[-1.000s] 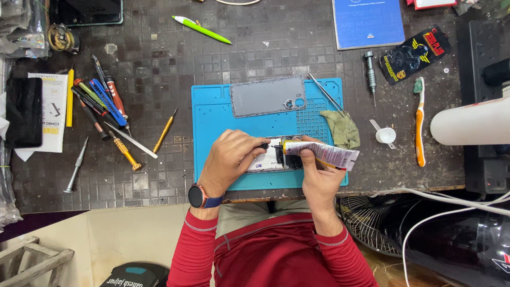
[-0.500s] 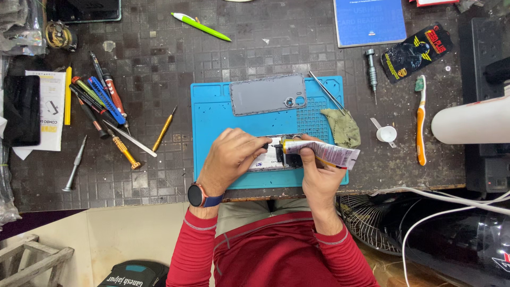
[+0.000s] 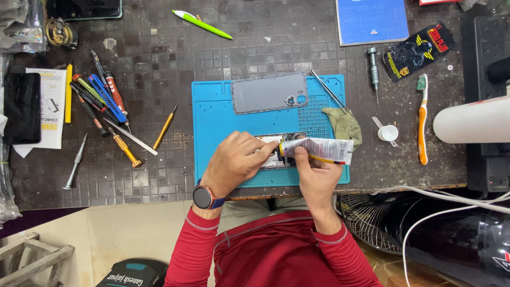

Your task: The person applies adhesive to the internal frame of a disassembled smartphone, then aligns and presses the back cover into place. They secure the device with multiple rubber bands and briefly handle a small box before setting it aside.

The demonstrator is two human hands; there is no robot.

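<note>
- My right hand (image 3: 319, 178) holds the glue tube (image 3: 319, 150), fingers closed around it; since a second ago the tube has tilted level, nozzle at 9 o'clock.
- My left hand (image 3: 234, 162) presses the opened phone (image 3: 276, 154), fingers curled flat, gripping nothing.
- The phone lies on the blue mat (image 3: 212, 127), at 6 o'clock from the grey back cover (image 3: 268, 93).
- Judgement: the nozzle now meets the phone's edge, so gluing is under way.

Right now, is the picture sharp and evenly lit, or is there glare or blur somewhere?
Head view: light is even and soft, shadows faint. The blue mat, the tube and both hands, left and right, look sharp. The white cylinder at the right edge is overbright; straight edges bend slightly near the corners.
</note>
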